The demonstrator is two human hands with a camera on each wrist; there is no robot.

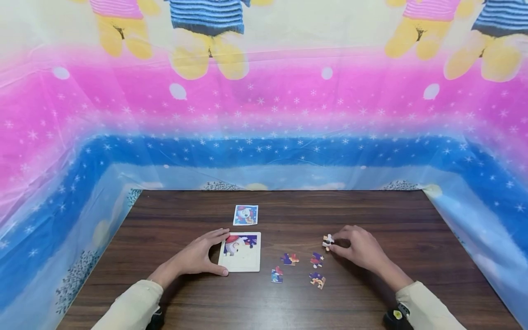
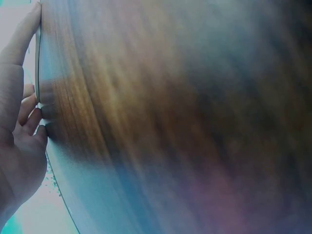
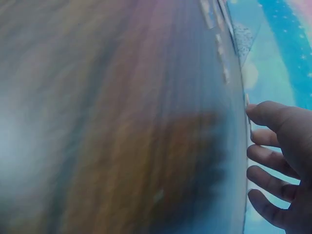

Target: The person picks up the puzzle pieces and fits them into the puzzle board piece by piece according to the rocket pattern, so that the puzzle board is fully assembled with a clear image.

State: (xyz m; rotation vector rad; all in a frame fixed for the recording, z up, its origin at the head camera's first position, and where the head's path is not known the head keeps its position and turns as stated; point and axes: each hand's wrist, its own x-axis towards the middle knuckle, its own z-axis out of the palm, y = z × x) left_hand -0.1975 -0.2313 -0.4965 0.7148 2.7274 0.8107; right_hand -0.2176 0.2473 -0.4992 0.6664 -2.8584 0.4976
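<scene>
A white-framed jigsaw board (image 1: 244, 264) lies on the table in the head view, with pieces of a white-faced figure in a red hat fitted along its upper part. My left hand (image 1: 197, 253) holds it from the left, thumb at the lower edge and fingers at the upper corner. To the right, my right hand (image 1: 360, 247) pinches a puzzle piece (image 1: 327, 240) between thumb and index finger. In the right wrist view that piece shows only as a thin edge by the fingertips (image 3: 254, 111). Several loose puzzle pieces (image 1: 290, 259) lie between the board and my right hand.
A small picture card (image 1: 245, 215) with a similar figure lies behind the board. The dark wooden table (image 1: 350, 302) ends at a patterned cloth (image 1: 264, 151) hanging behind it and at both sides.
</scene>
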